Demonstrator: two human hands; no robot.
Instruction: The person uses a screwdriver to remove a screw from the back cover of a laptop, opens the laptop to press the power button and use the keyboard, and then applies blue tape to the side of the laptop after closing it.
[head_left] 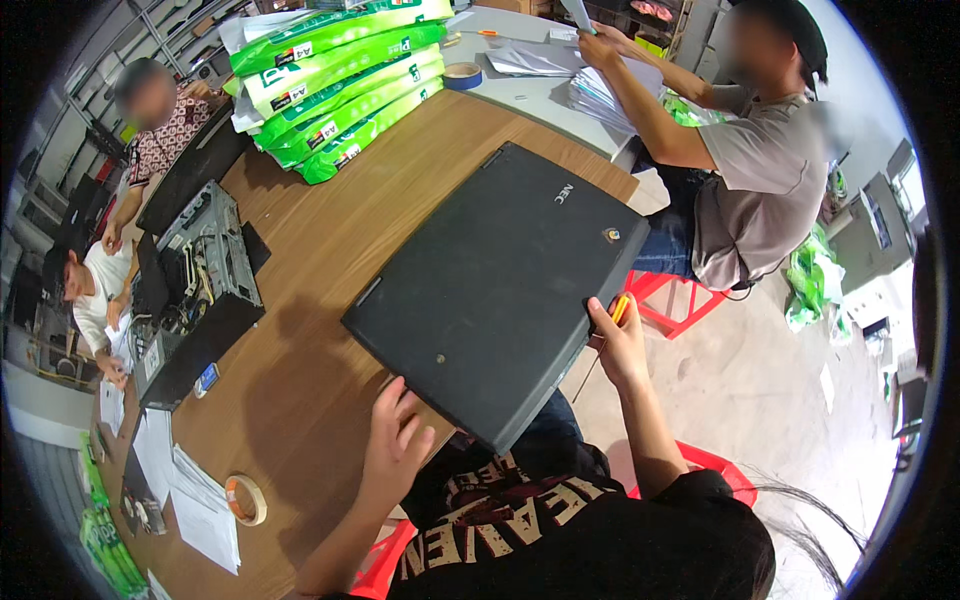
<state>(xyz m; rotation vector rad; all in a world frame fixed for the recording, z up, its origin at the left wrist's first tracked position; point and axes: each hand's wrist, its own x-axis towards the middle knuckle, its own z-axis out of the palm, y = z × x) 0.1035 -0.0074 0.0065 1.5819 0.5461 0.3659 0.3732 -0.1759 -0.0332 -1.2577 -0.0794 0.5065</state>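
Observation:
A closed black laptop (490,280) lies at an angle on the wooden table, its near corner jutting over the front edge toward my body. My right hand (622,345) is at the laptop's right side, thumb against the lid's edge. In its curled fingers sits a screwdriver (621,308) with a yellow handle, its thin dark shaft slanting down and left. My left hand (398,440) is by the laptop's near left edge, fingers loosely apart, the fingertips at or just touching the edge.
Green paper packs (340,90) are stacked at the back. An opened desktop computer case (200,290) stands left, near a masking tape roll (246,499) and paper sheets (205,510). A co-worker (760,160) holding papers sits at the right on a red stool (675,300); others are at the left.

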